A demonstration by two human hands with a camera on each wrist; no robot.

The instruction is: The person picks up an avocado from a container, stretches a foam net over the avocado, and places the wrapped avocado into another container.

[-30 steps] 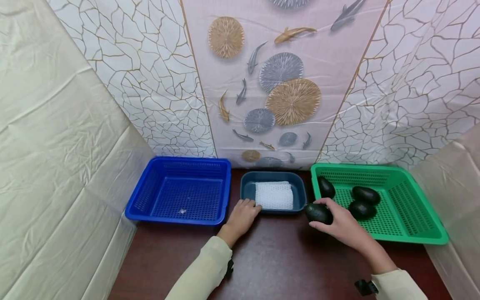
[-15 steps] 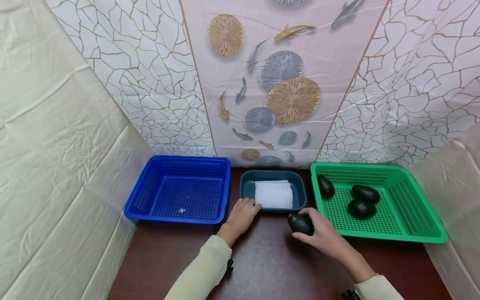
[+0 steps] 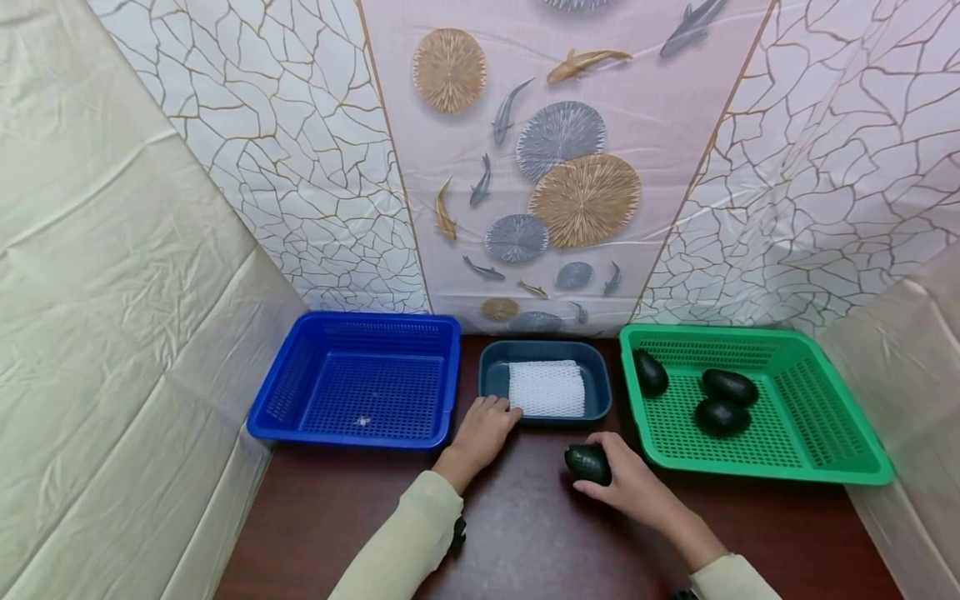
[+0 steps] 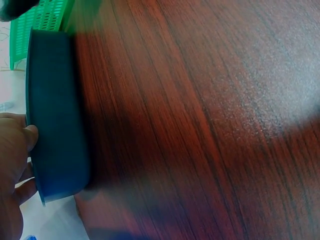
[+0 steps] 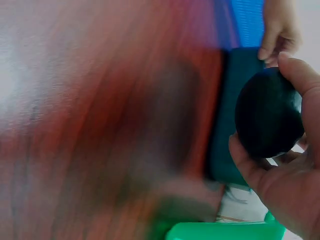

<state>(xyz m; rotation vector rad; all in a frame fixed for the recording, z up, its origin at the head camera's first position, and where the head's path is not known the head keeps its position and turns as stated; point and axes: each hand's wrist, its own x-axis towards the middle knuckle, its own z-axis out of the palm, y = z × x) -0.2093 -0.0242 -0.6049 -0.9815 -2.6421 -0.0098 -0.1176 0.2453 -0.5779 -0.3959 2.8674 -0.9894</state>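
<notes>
In the head view my right hand (image 3: 633,487) grips a dark avocado (image 3: 588,464) above the table, in front of the small dark teal tray (image 3: 600,383). The right wrist view shows the avocado (image 5: 267,112) held between thumb and fingers. My left hand (image 3: 483,429) holds the tray's near left corner; in the left wrist view its thumb lies on the rim of the tray (image 4: 55,110). White foam netting (image 3: 546,388) lies flat inside the tray. Three more avocados (image 3: 722,417) rest in the green basket (image 3: 757,471) at the right.
A blue basket (image 3: 352,442) stands left of the tray, with a small pale spot on its floor. The brown wooden table (image 3: 517,525) stretches in front. Patterned and cream cloth walls (image 3: 285,167) close in the back and sides.
My right hand has carried the avocado from the green basket's left edge leftward and nearer to me, in front of the tray. The left hand has stayed at the tray corner.
</notes>
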